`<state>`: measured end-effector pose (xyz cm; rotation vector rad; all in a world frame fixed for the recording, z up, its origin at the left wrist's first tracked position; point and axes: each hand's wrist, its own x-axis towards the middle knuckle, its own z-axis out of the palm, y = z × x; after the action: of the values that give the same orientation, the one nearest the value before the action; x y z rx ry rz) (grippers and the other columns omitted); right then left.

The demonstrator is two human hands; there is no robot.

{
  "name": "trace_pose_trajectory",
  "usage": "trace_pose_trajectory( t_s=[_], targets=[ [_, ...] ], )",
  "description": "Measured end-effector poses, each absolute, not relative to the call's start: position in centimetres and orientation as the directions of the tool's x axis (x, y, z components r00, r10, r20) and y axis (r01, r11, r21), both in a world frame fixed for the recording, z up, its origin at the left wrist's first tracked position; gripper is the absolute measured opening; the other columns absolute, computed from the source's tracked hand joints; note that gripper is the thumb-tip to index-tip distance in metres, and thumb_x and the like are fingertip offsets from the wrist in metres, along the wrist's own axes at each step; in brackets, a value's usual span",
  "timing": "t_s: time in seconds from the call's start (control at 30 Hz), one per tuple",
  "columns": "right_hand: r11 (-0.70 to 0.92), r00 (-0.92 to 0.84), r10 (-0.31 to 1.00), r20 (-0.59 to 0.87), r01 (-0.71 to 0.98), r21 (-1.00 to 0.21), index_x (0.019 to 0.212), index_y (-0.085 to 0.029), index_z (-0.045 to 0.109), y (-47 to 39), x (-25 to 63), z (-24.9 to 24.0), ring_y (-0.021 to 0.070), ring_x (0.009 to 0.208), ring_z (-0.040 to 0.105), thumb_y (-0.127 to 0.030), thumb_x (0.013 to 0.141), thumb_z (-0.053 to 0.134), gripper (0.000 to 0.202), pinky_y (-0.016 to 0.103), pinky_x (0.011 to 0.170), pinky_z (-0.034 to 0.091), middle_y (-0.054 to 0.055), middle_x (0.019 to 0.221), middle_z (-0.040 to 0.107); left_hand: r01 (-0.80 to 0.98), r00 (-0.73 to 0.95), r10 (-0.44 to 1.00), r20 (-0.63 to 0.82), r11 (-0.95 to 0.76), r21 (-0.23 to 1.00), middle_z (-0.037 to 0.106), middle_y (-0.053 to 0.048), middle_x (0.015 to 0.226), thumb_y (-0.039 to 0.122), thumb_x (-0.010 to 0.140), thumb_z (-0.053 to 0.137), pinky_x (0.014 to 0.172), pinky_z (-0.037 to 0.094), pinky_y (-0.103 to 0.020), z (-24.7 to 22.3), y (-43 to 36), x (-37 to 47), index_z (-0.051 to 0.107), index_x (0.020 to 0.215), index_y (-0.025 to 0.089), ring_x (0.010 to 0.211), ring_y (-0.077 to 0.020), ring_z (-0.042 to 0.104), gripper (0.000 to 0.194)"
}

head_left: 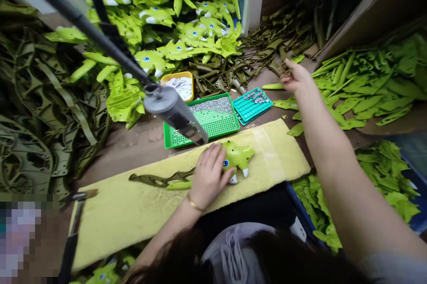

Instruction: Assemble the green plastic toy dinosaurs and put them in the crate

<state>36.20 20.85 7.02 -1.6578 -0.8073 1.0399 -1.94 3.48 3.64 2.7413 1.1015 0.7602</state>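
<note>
On the yellow cloth pad (110,213) lies a lime-green toy dinosaur (238,154) with a blue eye and white horns. My left hand (208,175) is closed over its left part and covers some of it. Out from under that hand, to the left, run a long dark olive plastic strip (147,180) and a green tail-like piece (180,185). Reaching out to the far right, my right hand (293,77) pinches a small olive plastic part (283,58) above a pile of similar olive parts (267,43).
A grey electric screwdriver (173,108) hangs over a green tray of screws (216,128). Beside it are a teal tray with metal discs (250,110) and a yellow tub (191,83). A hammer (75,226) lies left. Green parts (370,88) and olive frames (26,97) pile around.
</note>
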Motion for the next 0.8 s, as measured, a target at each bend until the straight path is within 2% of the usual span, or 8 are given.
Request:
trace_pose_trajectory(
  t_s=[0.1,0.2,0.3,0.4,0.5,0.6,0.73,0.8],
  targets=[
    [-0.271,0.361,0.883,-0.3,-0.129,-0.954,0.079,-0.021,0.056,16.4,34.3,7.3,0.005,0.058,0.049,-0.042,0.089,0.051,0.024,0.021,0.055,0.039,0.0,0.078,0.064,0.735,0.538,0.782,0.314,-0.618,0.278,0.046,-0.028,0.14,0.043,0.083,0.064,0.108,0.038,-0.058,3.2,3.9,1.9,0.044,0.133,0.004,0.136,-0.0411,0.039,0.066],
    [-0.231,0.239,0.925,-0.296,-0.263,-0.937,0.09,-0.024,0.062,10.5,30.0,5.6,0.0104,0.068,0.059,-0.049,0.077,0.066,0.028,0.025,0.06,0.046,-0.001,0.088,0.07,0.719,0.532,0.803,0.268,-0.596,0.358,0.045,-0.028,0.141,0.049,0.077,0.07,0.108,0.037,-0.057,3.7,4.2,2.2,0.049,0.121,0.008,0.137,-0.0406,0.037,0.064],
    [-0.241,0.109,0.958,-0.264,-0.182,-0.953,0.087,-0.022,0.068,5.2,25.7,3.9,0.0163,0.082,0.067,-0.05,0.07,0.073,0.034,0.032,0.077,0.053,0.002,0.088,0.074,0.674,0.569,0.789,0.232,-0.609,0.419,0.052,-0.023,0.134,0.051,0.07,0.076,0.101,0.045,-0.05,5.5,4.1,1.2,0.05,0.107,0.014,0.128,-0.0348,0.049,0.058],
    [-0.21,-0.023,0.978,-0.209,-0.07,-0.975,0.089,-0.021,0.07,2.2,23.2,3.7,0.0194,0.092,0.069,-0.049,0.073,0.072,0.032,0.038,0.092,0.052,0.004,0.091,0.076,0.65,0.629,0.743,0.229,-0.664,0.371,0.061,-0.017,0.12,0.047,0.071,0.077,0.091,0.05,-0.044,7.5,3.8,1.0,0.052,0.098,0.017,0.111,-0.03,0.059,0.047],
    [-0.076,-0.081,0.994,-0.07,-0.077,-0.994,0.097,-0.024,0.068,1.2,22.9,4.4,0.0194,0.1,0.068,-0.043,0.078,0.07,0.028,0.039,0.095,0.051,0.003,0.101,0.075,0.649,0.674,0.702,0.231,-0.712,0.269,0.061,-0.015,0.112,0.044,0.073,0.076,0.085,0.049,-0.042,8.9,3.6,1.4,0.055,0.104,0.016,0.102,-0.0295,0.059,0.046],
    [-0.019,-0.132,0.991,-0.011,-0.057,-0.998,0.099,-0.026,0.068,0.9,23.6,4.9,0.0186,0.102,0.067,-0.04,0.081,0.068,0.022,0.038,0.094,0.051,0.003,0.105,0.074,0.648,0.703,0.687,0.184,-0.726,0.23,0.06,-0.014,0.108,0.044,0.072,0.077,0.082,0.049,-0.039,9.5,3.5,1.8,0.052,0.119,0.013,0.097,-0.0285,0.058,0.062],
    [-0.013,-0.201,0.979,-0.019,0.028,-1.0,0.104,-0.027,0.067,0.3,24.1,4.9,0.0178,0.111,0.064,-0.035,0.083,0.066,0.022,0.039,0.102,0.047,0.002,0.111,0.071,0.668,0.717,0.69,0.105,-0.722,0.181,0.061,-0.011,0.095,0.053,0.075,0.071,0.076,0.047,-0.038,9.5,3.4,1.9,0.059,0.106,0.014,0.09,-0.0276,0.058,0.05],
    [-0.04,-0.224,0.974,-0.042,0.015,-0.999,0.106,-0.027,0.065,-0.1,23.8,4.5,0.0185,0.113,0.063,-0.033,0.075,0.075,0.033,0.039,0.103,0.047,0.002,0.114,0.07,0.67,0.716,0.691,0.102,-0.72,0.177,0.06,-0.009,0.091,0.054,0.076,0.069,0.074,0.047,-0.037,9.5,3.3,1.9,0.06,0.101,0.015,0.088,-0.027,0.058,0.047]
  ],
)
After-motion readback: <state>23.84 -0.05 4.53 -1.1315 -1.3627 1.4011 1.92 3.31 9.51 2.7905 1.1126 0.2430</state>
